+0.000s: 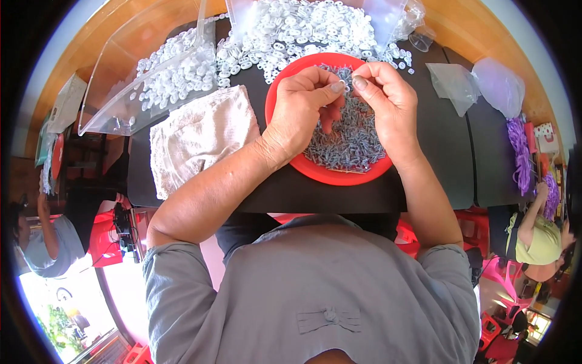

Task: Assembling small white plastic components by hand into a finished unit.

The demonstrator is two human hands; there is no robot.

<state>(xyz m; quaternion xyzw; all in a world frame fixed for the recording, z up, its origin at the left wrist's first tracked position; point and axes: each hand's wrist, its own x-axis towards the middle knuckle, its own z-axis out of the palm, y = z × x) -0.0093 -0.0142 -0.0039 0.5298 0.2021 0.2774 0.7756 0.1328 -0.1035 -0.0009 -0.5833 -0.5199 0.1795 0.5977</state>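
My left hand (305, 103) and my right hand (390, 109) meet above a red round basin (282, 77). Between the thumb and fingers of the left one is a small white plastic piece (347, 87), partly hidden by the fingertips. The right thumb and forefinger are pinched together close beside that piece; what lies between them is too small to make out. Below both hands, the basin holds a heap of small grey-blue slender pieces (345, 145).
Many small white oval plastic pieces (303, 27) are piled at the far side of the black table (439, 164). A clear plastic bin (109, 100) holds more. A folded pale cloth (203, 136) lies left, clear plastic bags (451, 85) right. Other people sit at both sides.
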